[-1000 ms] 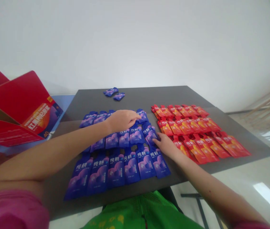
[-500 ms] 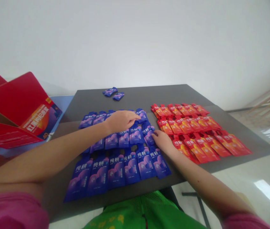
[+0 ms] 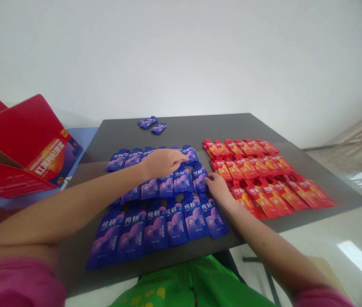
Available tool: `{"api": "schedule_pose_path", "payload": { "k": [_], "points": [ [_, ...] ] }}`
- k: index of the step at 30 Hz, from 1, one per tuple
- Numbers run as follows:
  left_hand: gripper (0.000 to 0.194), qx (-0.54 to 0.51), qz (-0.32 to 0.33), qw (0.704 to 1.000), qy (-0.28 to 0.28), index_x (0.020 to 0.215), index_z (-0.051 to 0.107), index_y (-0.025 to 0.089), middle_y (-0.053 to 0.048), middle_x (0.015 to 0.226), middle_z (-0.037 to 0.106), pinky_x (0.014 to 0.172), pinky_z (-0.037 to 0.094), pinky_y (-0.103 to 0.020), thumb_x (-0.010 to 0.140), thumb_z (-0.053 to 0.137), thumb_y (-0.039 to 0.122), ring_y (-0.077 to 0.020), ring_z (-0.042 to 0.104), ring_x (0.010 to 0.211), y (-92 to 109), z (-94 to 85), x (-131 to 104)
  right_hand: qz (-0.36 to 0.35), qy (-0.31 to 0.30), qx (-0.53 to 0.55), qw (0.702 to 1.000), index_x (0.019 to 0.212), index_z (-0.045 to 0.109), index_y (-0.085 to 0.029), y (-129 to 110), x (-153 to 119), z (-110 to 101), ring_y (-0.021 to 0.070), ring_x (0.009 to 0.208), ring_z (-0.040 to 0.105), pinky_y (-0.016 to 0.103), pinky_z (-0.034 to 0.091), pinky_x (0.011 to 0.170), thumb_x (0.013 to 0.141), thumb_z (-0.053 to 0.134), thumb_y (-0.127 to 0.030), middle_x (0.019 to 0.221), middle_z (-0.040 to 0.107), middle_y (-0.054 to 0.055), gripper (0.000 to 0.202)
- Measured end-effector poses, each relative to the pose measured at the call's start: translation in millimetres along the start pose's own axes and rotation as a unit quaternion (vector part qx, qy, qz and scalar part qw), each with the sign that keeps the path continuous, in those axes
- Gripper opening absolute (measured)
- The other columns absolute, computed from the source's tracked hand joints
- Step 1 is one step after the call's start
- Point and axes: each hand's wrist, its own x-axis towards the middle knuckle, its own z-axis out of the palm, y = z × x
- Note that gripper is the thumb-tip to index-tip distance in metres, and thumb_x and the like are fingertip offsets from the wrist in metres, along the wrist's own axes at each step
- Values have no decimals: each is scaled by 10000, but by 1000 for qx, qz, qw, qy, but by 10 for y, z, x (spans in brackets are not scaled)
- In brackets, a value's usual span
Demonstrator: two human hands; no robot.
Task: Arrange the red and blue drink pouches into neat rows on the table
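Blue-purple drink pouches lie in three overlapping rows on a dark table. My left hand [image 3: 163,163] reaches over the far row, fingers together and bent, its tips on the rightmost far pouch [image 3: 189,154]. Part of that row is hidden under this hand. At the right end of the middle row, my right hand [image 3: 218,186] has its closed fingers at the side edge of a blue pouch [image 3: 199,180]. The near row of pouches [image 3: 156,228] lies flat, untouched by either hand.
To the right lie three rows of red-orange pouches [image 3: 265,192]. A few loose blue pouches [image 3: 158,128] are near the far edge of the dark table [image 3: 225,128]. An open red carton [image 3: 24,140] stands at the left on a blue surface [image 3: 87,138]. A white wall rises behind.
My right hand has shifted slightly right, and the pouch at its fingertips now sits straighter and a little further right. My left hand stays in place.
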Motion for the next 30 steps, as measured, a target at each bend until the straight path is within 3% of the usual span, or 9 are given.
{"api": "schedule_pose_path", "payload": {
  "k": [4,13,16,19,24,27,30],
  "points": [
    [361,-4,0,1000,-3,1129,689,181,-47,1124,716,970,488,-314,917,397,196,-178,651,1063,-15,1,-16,-8,19,-1,1000,1198,621,-121,35,-5,83,240,1049,624,352,463,907,820,547,-256,1140,665,153,408],
    [367,-7,-4,1000,-6,1128,688,181,-49,1132,711,979,477,-307,920,386,201,-172,645,1063,-33,31,-23,-38,26,-8,999,1215,611,-104,2,-70,94,264,1008,640,409,481,905,854,512,-302,1134,665,176,424],
    [376,11,-34,999,-11,1147,682,197,-39,1152,704,987,468,-318,927,379,234,-181,635,1082,-155,55,15,-69,57,5,996,1210,605,-87,-9,-179,26,281,1034,621,430,477,911,873,497,-362,1151,650,197,448],
    [388,39,-120,992,-24,1169,675,189,-43,1171,697,991,461,-330,925,379,253,-204,628,1097,-472,113,100,-111,94,12,989,1197,605,-98,-22,-308,-33,286,1045,604,441,474,920,886,495,-423,1137,647,186,463],
    [398,61,-326,942,-43,1216,655,166,-71,1272,648,1056,401,-315,919,393,209,-222,576,1191,-1273,222,277,-144,114,-43,982,1174,621,-95,-19,-357,-48,313,1094,569,465,458,940,902,501,-419,1112,631,193,440],
    [358,75,-385,918,-64,1213,639,130,-131,1257,641,1036,425,-367,942,420,209,-244,588,1166,-1677,262,385,-157,131,-39,978,1163,628,-119,2,-310,-42,310,1081,574,473,467,922,908,498,-421,1106,624,184,416],
    [327,76,-416,902,-89,1211,600,138,-127,1236,620,969,475,-449,951,520,320,-240,602,1111,-1911,297,504,-170,160,-5,972,1138,626,-151,18,-297,-42,293,1061,580,473,470,916,923,479,-416,1106,622,163,372]
  ]
}}
